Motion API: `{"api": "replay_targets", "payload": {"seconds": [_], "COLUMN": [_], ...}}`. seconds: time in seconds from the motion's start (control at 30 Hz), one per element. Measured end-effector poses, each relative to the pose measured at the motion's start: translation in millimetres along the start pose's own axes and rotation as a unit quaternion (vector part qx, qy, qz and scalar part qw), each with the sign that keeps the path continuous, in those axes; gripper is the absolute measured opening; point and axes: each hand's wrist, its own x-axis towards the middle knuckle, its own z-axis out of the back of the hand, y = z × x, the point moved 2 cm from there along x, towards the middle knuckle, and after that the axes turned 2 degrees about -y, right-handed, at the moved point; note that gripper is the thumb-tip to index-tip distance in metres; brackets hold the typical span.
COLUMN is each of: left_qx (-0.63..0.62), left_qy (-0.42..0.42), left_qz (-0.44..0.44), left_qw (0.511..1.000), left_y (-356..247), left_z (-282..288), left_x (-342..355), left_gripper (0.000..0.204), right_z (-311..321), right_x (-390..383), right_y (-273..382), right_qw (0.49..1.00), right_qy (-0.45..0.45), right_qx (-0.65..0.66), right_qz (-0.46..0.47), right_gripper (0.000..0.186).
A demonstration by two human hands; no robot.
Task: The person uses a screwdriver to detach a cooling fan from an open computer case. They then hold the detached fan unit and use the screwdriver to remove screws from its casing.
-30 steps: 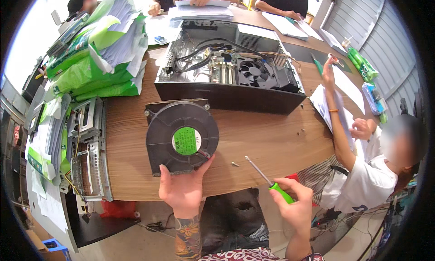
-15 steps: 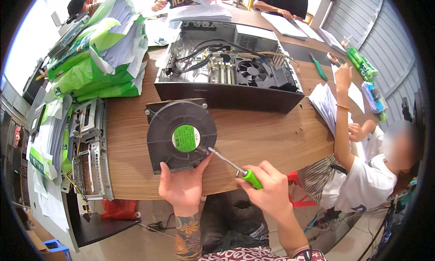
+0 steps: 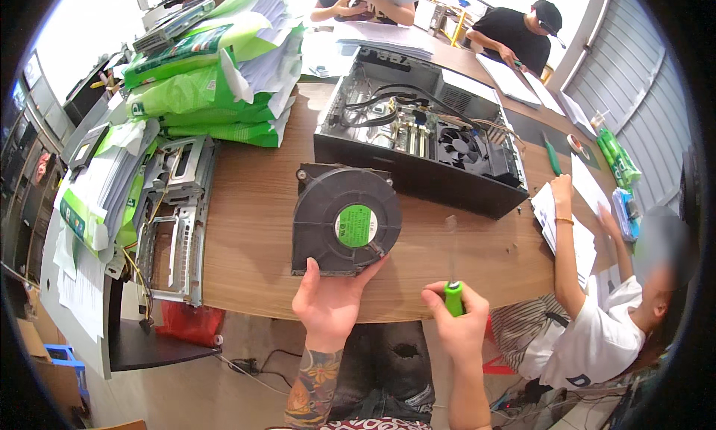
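Observation:
My left hand point(image 3: 332, 303) grips the lower edge of a black blower fan point(image 3: 317, 214), thumb in front, and holds it up above the table's near side. The fan has a round green and white label at its centre and metal posts at its upper corners. In my right hand point(image 3: 461, 322) is a screwdriver point(image 3: 453, 299) with a green handle, its shaft pointing up and its tip apart from the fan. Beyond the fan stands an uncovered black computer case point(image 3: 418, 173), with cables, boards and a cooling fan visible inside.
Green paper packs point(image 3: 186, 94) are stacked at the far left, beside metal drive frames point(image 3: 183, 228). On the right, a person in a white shirt point(image 3: 597, 325) reaches over loose papers point(image 3: 570, 236). Green-handled pliers point(image 3: 552, 155) and a tape roll point(image 3: 576, 143) lie farther back.
The screwdriver has left the fan's lower right and moved right, its shaft swinging upright. My view has shifted, and the fan stays in my left hand. The person at right has lowered one hand.

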Motion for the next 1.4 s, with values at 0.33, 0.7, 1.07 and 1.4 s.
{"api": "replay_targets", "payload": {"seconds": [0.33,0.7,1.07,1.4], "left_qx": [-0.011,0.038,-0.004,-0.006], "left_qy": [0.0,-0.022,-0.028,0.001], "left_qz": [-0.001,0.02,0.026,0.012], "left_qw": [1.0,0.999,0.999,1.0], "left_y": [1.5,-1.9,-0.1,0.9], "left_z": [-3.5,-1.2,-5.8,5.6], "left_x": [-2.8,-2.2,-1.4,-2.8], "left_gripper": [0.06,0.064,0.068,0.067], "right_z": [-44.0,-53.2,-62.4,-66.9], "right_x": [4.0,0.9,1.1,-0.7], "right_y": [13.8,15.2,6.2,18.9], "right_qw": [0.966,0.955,0.954,0.958], "right_qy": [0.1,0.064,0.068,0.09], "right_qx": [0.223,0.277,0.284,0.269], "right_qz": [-0.085,-0.089,-0.072,0.048], "right_gripper": [0.017,0.013,0.01,0.011]}}
